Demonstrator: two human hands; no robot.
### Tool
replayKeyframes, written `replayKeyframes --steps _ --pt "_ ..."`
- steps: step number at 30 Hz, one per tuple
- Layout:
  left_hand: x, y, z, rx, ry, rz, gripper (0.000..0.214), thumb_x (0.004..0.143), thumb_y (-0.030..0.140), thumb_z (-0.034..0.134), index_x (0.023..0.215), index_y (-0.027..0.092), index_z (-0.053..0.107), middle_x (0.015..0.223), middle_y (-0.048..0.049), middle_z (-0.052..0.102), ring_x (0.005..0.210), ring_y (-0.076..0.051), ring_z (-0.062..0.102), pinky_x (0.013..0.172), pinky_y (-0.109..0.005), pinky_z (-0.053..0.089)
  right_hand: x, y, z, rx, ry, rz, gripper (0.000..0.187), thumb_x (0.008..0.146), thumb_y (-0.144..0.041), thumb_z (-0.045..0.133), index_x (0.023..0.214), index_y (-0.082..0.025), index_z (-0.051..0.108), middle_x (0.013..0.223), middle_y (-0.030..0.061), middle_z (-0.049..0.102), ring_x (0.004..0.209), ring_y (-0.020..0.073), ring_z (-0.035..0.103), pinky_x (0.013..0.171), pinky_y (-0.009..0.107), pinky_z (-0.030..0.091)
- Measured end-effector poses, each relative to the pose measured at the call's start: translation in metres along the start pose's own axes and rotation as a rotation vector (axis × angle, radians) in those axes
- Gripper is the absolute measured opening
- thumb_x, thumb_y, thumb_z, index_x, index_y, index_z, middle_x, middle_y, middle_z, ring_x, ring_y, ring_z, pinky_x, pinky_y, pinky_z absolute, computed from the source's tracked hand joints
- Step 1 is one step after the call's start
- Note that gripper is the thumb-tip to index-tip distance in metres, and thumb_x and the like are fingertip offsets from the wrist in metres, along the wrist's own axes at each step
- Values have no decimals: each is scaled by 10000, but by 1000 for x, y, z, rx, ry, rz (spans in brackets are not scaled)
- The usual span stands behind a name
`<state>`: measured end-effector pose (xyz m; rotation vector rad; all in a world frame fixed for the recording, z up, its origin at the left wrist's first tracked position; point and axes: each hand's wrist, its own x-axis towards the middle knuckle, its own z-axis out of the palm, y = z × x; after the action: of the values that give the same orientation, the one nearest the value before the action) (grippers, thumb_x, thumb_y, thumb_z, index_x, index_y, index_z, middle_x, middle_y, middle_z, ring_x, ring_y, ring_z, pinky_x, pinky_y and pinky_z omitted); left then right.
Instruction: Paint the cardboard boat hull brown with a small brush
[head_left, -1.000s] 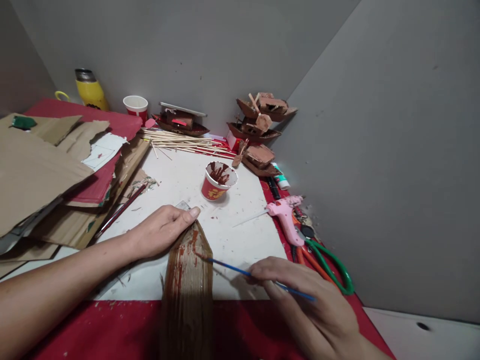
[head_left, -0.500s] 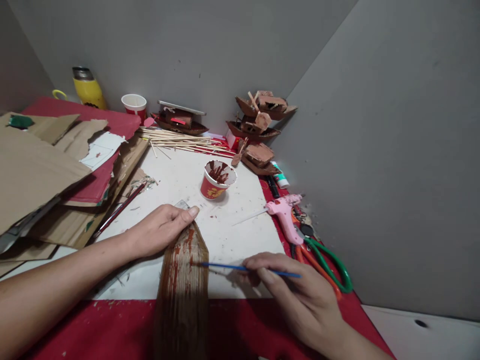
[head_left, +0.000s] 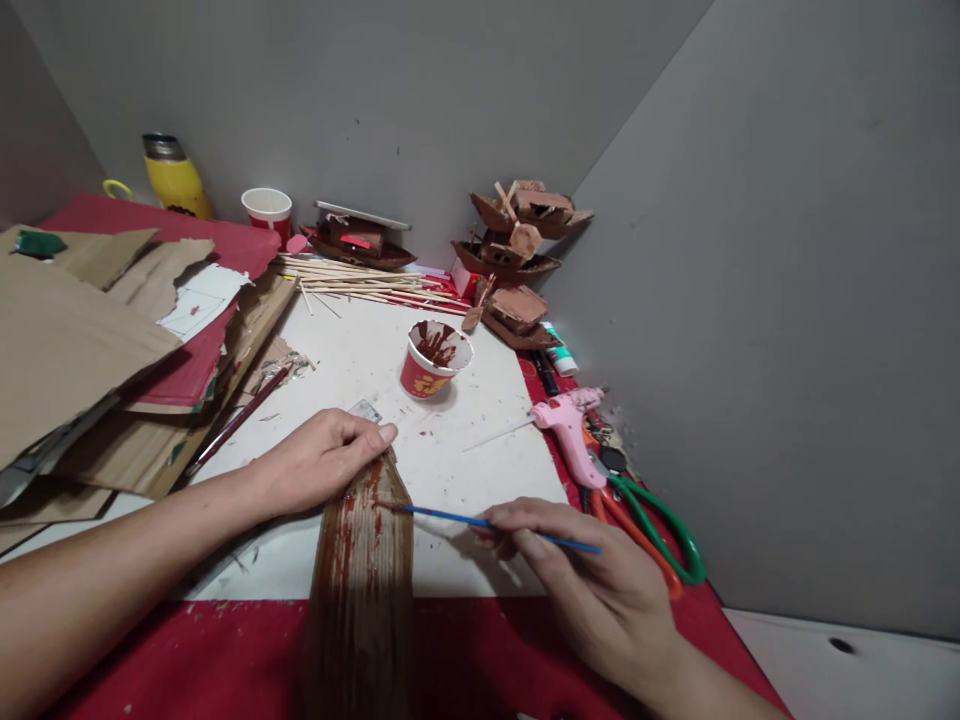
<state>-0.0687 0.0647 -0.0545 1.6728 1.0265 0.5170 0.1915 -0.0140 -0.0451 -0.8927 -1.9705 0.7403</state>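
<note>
The left hand point(head_left: 330, 460) grips the pointed far end of the board point(head_left: 367, 560), thumb on top, while the right hand point(head_left: 600, 590) pinches the blue brush point(head_left: 442, 516) between thumb and fingers, its tip touching the board near that point. The board lies lengthwise in front of the person, over the sheet point(head_left: 465, 470) and on toward the red cloth point(head_left: 225, 660), its near end lost in shadow. Brown-red paint sits on it in broken streaks, with bare ridges between (the ribbed face seems likely to shed colour from its crests), so light strokes could leave it patchy. The left thumb is close to the wet streaks; a small slip of the grip might smear them or stain the skin. Held only at one end, the board could also swing or tip under a firm stroke. The cup point(head_left: 427, 378) stands upright just beyond the left hand, paint caked on its inner wall, and a careless reach past that hand could knock it and spill whatever is inside across the sheet
</note>
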Motion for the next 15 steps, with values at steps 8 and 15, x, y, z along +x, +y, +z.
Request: replayKeyframes --steps 8,15 --pt "1 2 1 -4 -3 -50 476 911 530 381 614 180 507 581 52 348 554 -115 333 547 -261 303 5 -8 -1 85 -166 -4 231 1030 -227 434 1082 -234 658 816 48 739 723 165 724 659 254 578" --pt "1 2 1 -18 6 -38 456 912 505 399 586 193 461 585 57 317 560 -110 311 547 -260 281 -5 2 -1 -4 32 -40 292 1002 -168 489 1241 -265 626 1017 66 755 894 182 730 762 293 603"
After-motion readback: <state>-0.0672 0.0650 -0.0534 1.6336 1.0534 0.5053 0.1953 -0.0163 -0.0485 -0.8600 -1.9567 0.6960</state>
